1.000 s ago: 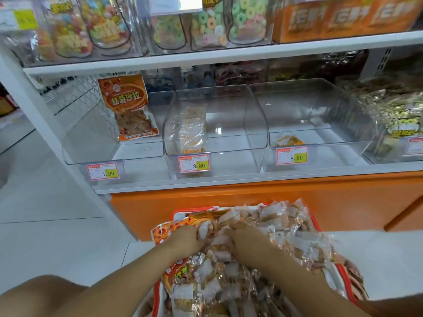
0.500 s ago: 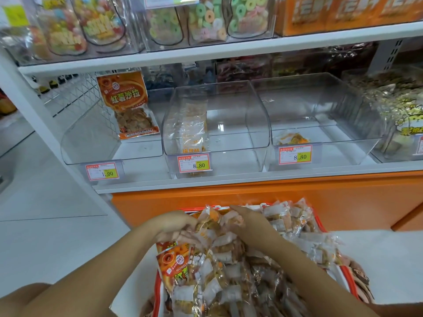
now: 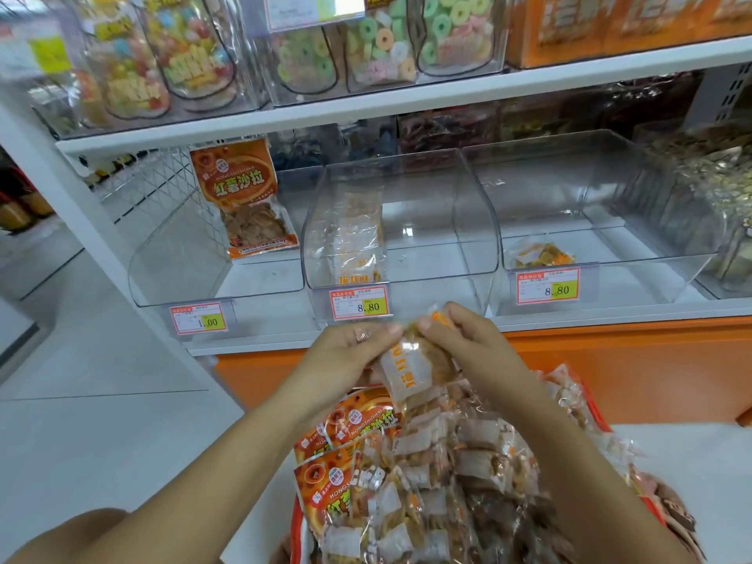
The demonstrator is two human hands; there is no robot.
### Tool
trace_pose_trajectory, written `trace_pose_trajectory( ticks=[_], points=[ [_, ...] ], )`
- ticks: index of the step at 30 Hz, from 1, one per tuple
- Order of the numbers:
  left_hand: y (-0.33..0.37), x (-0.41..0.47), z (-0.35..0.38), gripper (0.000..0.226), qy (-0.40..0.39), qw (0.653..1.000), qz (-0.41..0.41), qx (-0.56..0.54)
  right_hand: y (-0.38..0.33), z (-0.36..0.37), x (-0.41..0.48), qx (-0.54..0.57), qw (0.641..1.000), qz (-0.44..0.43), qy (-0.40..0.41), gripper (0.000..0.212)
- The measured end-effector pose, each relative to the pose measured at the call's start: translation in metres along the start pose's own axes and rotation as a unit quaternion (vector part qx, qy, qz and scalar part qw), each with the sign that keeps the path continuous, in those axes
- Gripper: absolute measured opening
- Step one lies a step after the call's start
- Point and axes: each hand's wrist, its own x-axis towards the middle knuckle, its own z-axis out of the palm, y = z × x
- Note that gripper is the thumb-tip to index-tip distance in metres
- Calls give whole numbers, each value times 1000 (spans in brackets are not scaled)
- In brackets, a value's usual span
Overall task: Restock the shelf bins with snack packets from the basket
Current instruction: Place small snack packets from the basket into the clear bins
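Observation:
Both hands hold one clear snack packet (image 3: 411,370) with orange lettering, raised above the basket and just below the shelf edge. My left hand (image 3: 350,352) pinches its left side, my right hand (image 3: 472,343) grips its top right corner. Below, the red basket (image 3: 299,523) is heaped with clear snack packets (image 3: 460,482) and orange packets (image 3: 342,453). Three clear bins stand on the shelf: the left bin (image 3: 179,258) holds one upright orange packet (image 3: 244,197), the middle bin (image 3: 439,221) one clear packet (image 3: 358,238), the right bin (image 3: 610,205) one small packet (image 3: 543,254).
Price tags (image 3: 358,304) hang on the shelf's front edge. An upper shelf (image 3: 407,99) carries clear containers of coloured candy rings and orange boxes. A full bin of snacks (image 3: 724,197) stands at the far right. An orange cabinet front (image 3: 630,368) runs below the shelf; white floor lies left.
Both hands came up out of the basket heap holding one clear packet, lifting it toward the middle bin. The camera view has moved closer to the shelf.

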Motion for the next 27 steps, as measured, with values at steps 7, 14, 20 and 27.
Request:
trace_pose_trajectory(
  ticks=[7, 14, 20, 27],
  points=[
    [11, -1, 20, 47, 133, 986, 98, 23, -27, 1, -15, -74, 986, -48, 142, 49],
    [14, 9, 40, 72, 193, 968, 136, 84, -29, 2, -13, -234, 907, -103, 335, 48],
    [37, 20, 33, 71, 183, 954, 189, 140, -41, -11, -8, -63, 942, -57, 324, 51],
    [91, 39, -49, 50, 185, 914, 272, 237, -101, -19, 64, -230, 965, -101, -69, 21]
  ],
)
